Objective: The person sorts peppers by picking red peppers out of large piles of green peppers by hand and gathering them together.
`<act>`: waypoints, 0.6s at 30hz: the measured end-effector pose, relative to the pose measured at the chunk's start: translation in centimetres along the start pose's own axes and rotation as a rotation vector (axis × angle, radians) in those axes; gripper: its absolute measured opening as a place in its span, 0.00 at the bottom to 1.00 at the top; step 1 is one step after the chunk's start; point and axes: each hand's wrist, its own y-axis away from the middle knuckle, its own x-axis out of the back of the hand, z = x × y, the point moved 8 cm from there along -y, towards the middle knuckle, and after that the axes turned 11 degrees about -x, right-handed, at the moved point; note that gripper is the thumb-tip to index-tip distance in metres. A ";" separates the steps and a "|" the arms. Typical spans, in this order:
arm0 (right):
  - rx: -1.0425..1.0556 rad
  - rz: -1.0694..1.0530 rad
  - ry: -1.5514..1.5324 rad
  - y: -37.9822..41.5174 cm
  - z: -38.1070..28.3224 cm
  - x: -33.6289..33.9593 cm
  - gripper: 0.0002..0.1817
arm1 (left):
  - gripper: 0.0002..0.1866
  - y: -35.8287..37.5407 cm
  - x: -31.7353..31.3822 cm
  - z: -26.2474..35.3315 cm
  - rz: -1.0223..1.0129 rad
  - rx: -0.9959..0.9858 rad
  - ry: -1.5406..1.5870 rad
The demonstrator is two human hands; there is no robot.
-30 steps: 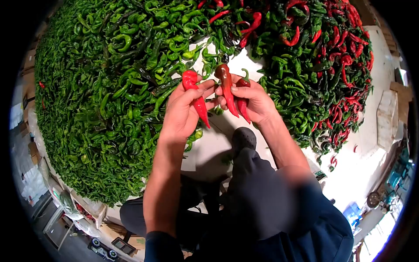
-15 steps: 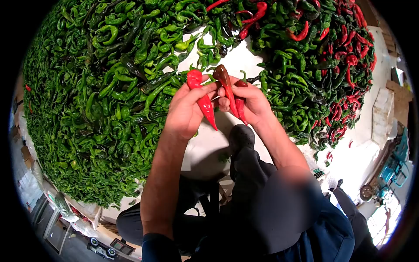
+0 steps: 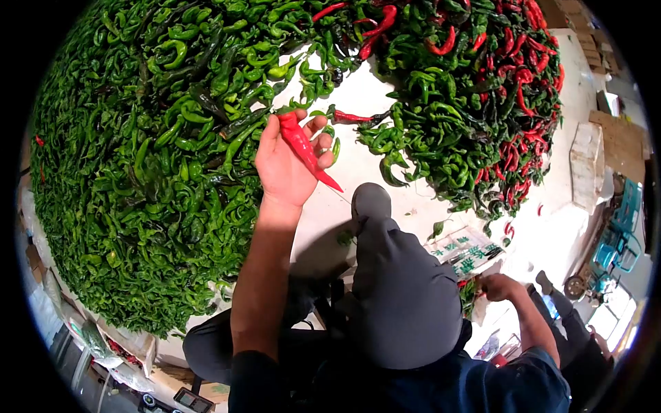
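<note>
My left hand point(image 3: 286, 162) is raised in front of me, shut on a glossy red chili pepper point(image 3: 301, 150). The pepper slants down to the right, its tip free below the fingers. Off to my right side, my right hand point(image 3: 501, 287) is low over an open carton with green print point(image 3: 471, 253). Its fingers look curled, and whatever they hold is hidden. Some green and red peppers point(image 3: 468, 296) show beside that hand. A dark red pepper point(image 3: 352, 117) lies on the pale sheet point(image 3: 344, 148) beyond my left hand.
A large heap of green peppers point(image 3: 151, 172) spreads at left and ahead. A mixed heap of green and red peppers point(image 3: 475, 124) stands at right. My bent knee point(image 3: 372, 203) rises between them. Another person's legs point(image 3: 568, 316) are at the far right, near teal equipment point(image 3: 623, 220).
My right hand has swung from beside the left hand down to the carton at right, taking its two peppers out of sight. The left hand has turned palm up with its pepper.
</note>
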 end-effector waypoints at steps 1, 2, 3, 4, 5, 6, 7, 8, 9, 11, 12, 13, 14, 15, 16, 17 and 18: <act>0.059 0.091 -0.070 -0.5 -0.6 0.5 0.15 | 0.19 0.1 0.8 0.0 0.099 -0.040 -0.078; 0.118 0.181 -0.139 -1.2 -1.1 1.4 0.12 | 0.18 0.3 1.6 0.1 0.200 -0.081 -0.156; 0.082 0.325 -0.309 -1.1 -3.2 5.4 0.10 | 0.11 0.7 2.1 0.3 0.241 -0.092 -0.206; 0.048 0.470 -0.478 -1.3 -5.9 10.4 0.09 | 0.10 1.0 3.3 0.5 0.314 -0.097 -0.233; 0.178 0.650 -0.513 -1.9 -8.8 14.6 0.14 | 0.08 1.2 5.1 0.5 0.389 -0.101 -0.260; 0.244 0.792 -0.523 -2.1 -12.3 19.2 0.15 | 0.07 1.7 7.1 0.7 0.466 -0.105 -0.289; 0.386 0.999 -0.454 -3.8 -15.2 23.0 0.15 | 0.04 2.0 8.4 0.9 0.403 -0.094 -0.317; 0.454 1.154 -0.396 -4.5 -18.8 26.7 0.14 | 0.08 2.8 9.1 1.1 0.415 -0.128 -0.372; 0.477 1.235 -0.360 -5.7 -21.9 29.9 0.13 | 0.06 3.3 10.5 0.8 0.395 -0.112 -0.401; 0.483 1.330 -0.265 -8.4 -27.6 35.6 0.10 | 0.06 4.2 12.0 0.2 0.422 -0.070 -0.481; 0.526 1.418 -0.197 -10.7 -29.8 37.4 0.09 | 0.07 4.6 12.2 -0.2 0.465 -0.042 -0.531; 0.476 1.301 -0.133 -13.4 -31.6 38.5 0.11 | 0.15 4.6 13.1 -0.4 0.407 -0.005 -0.555; 0.425 1.191 -0.068 -15.5 -32.7 39.4 0.13 | 0.18 4.4 13.0 -0.5 0.421 -0.005 -0.543; 0.419 1.197 -0.054 -16.1 -33.0 40.2 0.12 | 0.21 4.0 12.6 -0.9 0.431 -0.006 -0.529; 0.522 0.964 -0.408 -15.2 -32.1 41.0 0.11 | 0.24 3.8 12.5 -1.1 0.443 -0.005 -0.513; 0.611 0.698 -0.743 -12.3 -31.3 41.3 0.10 | 0.29 3.4 12.4 -1.1 0.358 -0.009 -0.513; 0.684 0.408 -1.058 -11.0 -30.8 41.0 0.10 | 0.29 3.0 11.9 -1.0 0.338 -0.025 -0.504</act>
